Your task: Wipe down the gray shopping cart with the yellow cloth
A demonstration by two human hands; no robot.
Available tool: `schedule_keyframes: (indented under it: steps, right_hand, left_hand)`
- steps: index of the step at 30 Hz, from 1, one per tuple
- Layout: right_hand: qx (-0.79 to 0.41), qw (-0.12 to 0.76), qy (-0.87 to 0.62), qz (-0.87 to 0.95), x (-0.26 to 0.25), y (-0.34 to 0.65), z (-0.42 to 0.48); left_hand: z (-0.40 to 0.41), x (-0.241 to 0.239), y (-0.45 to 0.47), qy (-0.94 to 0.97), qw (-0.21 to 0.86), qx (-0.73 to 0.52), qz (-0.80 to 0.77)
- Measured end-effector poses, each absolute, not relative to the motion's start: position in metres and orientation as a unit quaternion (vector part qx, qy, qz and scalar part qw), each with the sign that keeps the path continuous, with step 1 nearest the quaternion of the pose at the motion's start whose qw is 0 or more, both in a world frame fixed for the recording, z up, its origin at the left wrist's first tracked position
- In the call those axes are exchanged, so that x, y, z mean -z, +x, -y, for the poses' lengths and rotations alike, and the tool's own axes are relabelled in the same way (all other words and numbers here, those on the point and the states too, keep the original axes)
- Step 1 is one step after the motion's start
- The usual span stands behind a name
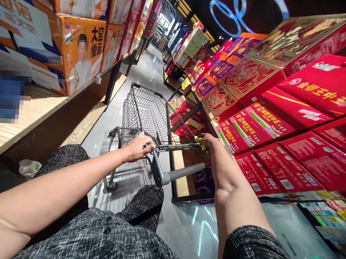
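Note:
A dark wire shopping cart (150,116) stands in front of me, tilted in my view, with only mesh showing inside the basket. My left hand (141,147) is closed over the left end of its near frame, the fingers curled. Toward the right end of that frame, my right hand (206,141) is closed at the corner, against a small yellow-green piece (200,139); its fingers are partly hidden. Below both hands runs the grey push handle (185,172), and neither hand is on it.
Red gift boxes (288,160) are stacked on a low wooden shelf to the right, close beside the cart. Orange and white cartons (80,57) line the wooden shelf (44,117) on the left. A grey floor aisle (150,59) runs ahead. A clear plastic item (29,168) lies at lower left.

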State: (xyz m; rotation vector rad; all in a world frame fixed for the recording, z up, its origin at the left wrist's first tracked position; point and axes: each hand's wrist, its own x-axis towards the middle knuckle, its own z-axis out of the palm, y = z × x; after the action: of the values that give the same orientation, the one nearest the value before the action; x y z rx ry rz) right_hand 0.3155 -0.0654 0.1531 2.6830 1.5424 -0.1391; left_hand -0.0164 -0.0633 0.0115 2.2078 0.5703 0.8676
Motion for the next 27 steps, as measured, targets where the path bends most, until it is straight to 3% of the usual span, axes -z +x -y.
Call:
schedule_keyframes:
  steps: [3, 8, 11, 14, 27]
  right_hand:
    - [0.072, 0.021, 0.865, -0.496, -0.148, 0.33, 0.077]
    - [0.063, -0.072, 0.848, -0.522, -0.148, 0.355, 0.105]
    - [-0.024, -0.003, 0.882, -0.471, -0.141, 0.359, 0.118]
    - [-0.035, 0.049, 0.885, -0.462, -0.129, 0.347, 0.125]
    - [0.022, 0.016, 0.786, -0.618, -0.133, 0.191, 0.148]
  left_hand:
    - [0.061, -0.011, -0.02, 0.832, 0.365, -0.344, -0.238]
    - [0.059, -0.013, -0.024, 0.797, 0.407, -0.373, -0.244]
    - [0.058, -0.013, -0.023, 0.781, 0.416, -0.381, -0.27]
    - [0.057, -0.011, -0.019, 0.775, 0.413, -0.386, -0.28]
    - [0.057, -0.008, -0.01, 0.771, 0.419, -0.385, -0.286]
